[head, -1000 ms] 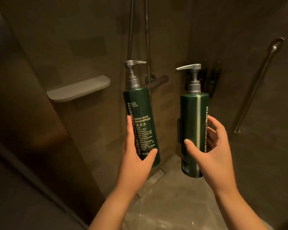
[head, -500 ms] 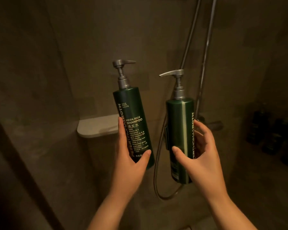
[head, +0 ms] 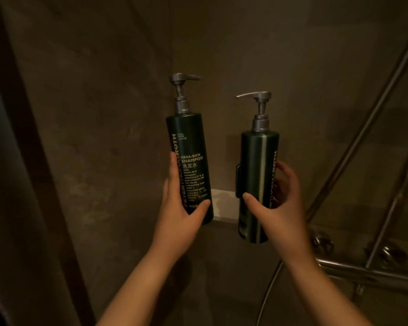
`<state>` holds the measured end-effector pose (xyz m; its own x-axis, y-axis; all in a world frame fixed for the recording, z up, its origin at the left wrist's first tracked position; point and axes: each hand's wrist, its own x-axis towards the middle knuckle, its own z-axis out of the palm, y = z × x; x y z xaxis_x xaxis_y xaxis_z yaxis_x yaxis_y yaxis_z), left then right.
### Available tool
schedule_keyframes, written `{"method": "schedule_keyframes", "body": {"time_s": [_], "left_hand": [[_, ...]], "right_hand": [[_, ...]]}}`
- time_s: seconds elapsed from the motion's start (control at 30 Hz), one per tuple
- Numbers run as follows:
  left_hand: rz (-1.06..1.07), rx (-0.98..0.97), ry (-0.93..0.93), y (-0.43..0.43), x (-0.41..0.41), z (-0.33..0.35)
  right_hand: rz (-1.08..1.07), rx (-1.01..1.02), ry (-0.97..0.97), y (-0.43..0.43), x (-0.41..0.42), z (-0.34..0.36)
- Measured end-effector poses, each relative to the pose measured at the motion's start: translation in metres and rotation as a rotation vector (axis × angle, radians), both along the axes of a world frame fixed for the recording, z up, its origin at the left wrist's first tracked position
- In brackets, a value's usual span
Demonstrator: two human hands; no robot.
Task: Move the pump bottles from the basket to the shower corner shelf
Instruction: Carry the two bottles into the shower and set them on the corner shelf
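Two dark green pump bottles were held up in front of a dim shower corner, one in each of our hands, and neither had been let go.

Our left hand (head: 180,215) gripped the left bottle (head: 193,147) near its base, thumb across the front and fingers behind. Its long axis ran nearly vertical, with the top leaning slightly left. Its grey pump was on top, with the nozzle pointing right. The printed label, reading "shampoo", faced us.

Our right hand (head: 280,208) gripped the right bottle (head: 257,165) around its lower half, thumb on the front and fingers curled round the right side. This bottle stood upright, pump on top, nozzle pointing left, toward the other bottle. A pale stripe ran down its front, and lettering ran lengthwise along its right edge. It sat a little lower than the left bottle.

Between and behind the bottles we saw part of the pale shelf (head: 224,204), set into the corner. The left bottle's base was at the shelf's front edge; we could not tell whether it touched. The right bottle's base hung below that edge.

At the right were slanting metal pipes (head: 363,137), a horizontal bar (head: 363,271) and a hose (head: 266,300).
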<state>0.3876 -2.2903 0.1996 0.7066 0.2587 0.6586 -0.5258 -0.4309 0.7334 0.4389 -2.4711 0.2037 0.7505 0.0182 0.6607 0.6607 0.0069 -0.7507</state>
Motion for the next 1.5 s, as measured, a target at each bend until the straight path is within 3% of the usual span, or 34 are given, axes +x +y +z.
{"method": "schedule_keyframes", "body": {"time_s": [0.47,1.37,1.5], "left_hand": [[0.179,0.069,0.031,0.029,0.054,-0.004],[0.242,0.131,0.050,0.047,0.091,-0.041],[0.255,0.178,0.045,0.045,0.089,-0.040]], "right_hand": [[0.053,0.034,0.007,0.049,0.061,0.005],[0.102,0.006,0.060,0.074,0.095,-0.010],[0.105,-0.079,0.095,0.070,0.092,-0.010]]}}
